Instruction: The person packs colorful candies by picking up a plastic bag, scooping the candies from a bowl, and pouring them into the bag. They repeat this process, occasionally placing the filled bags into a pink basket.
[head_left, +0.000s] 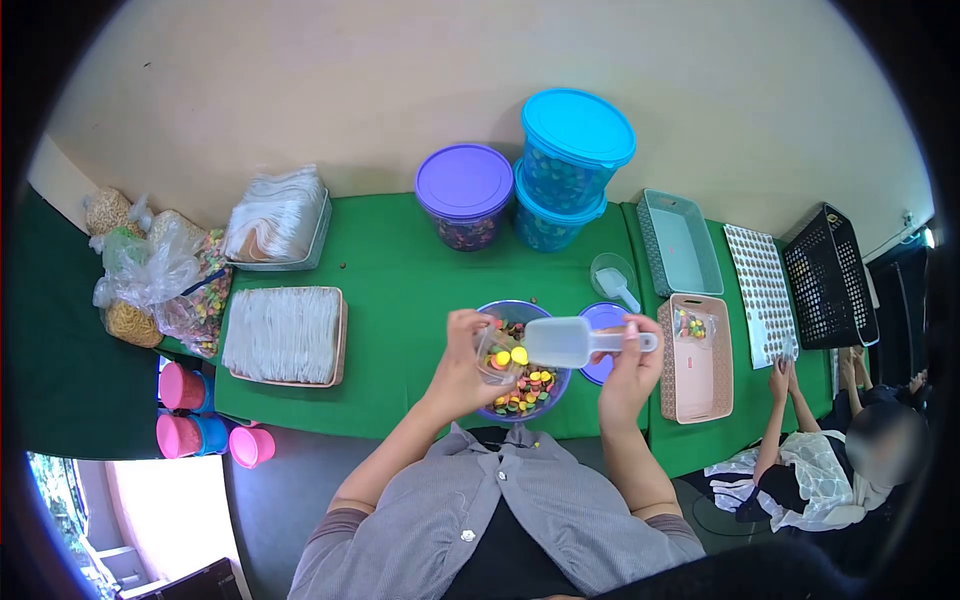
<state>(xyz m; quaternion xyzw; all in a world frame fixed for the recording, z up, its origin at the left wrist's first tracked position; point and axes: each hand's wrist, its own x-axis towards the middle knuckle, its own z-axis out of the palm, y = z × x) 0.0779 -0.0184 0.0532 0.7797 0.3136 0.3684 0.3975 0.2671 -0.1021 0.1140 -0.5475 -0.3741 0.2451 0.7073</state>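
Observation:
My left hand (462, 368) is closed round a small clear cup (497, 357) with yellow and other coloured candies in it, tilted over a bowl. In my right hand (630, 372) is the handle of a white translucent scoop (560, 342), whose blade reaches to the cup's mouth. Below both hands the purple-rimmed bowl (562, 388) holds many colourful candies. A purple lid (603, 317) lies beside the bowl, partly behind the scoop and my right hand. Just above it is a clear round container (612, 270) with another scoop (620, 290).
Lidded purple (465, 185) and blue tubs (575, 130) stand by the wall. Baskets of plastic bags (283, 335) and bagged snacks (185, 270) are left. Right are a pink basket (697, 385), a teal basket (680, 245), a sticker sheet (758, 290) and a co-worker's hands (783, 380).

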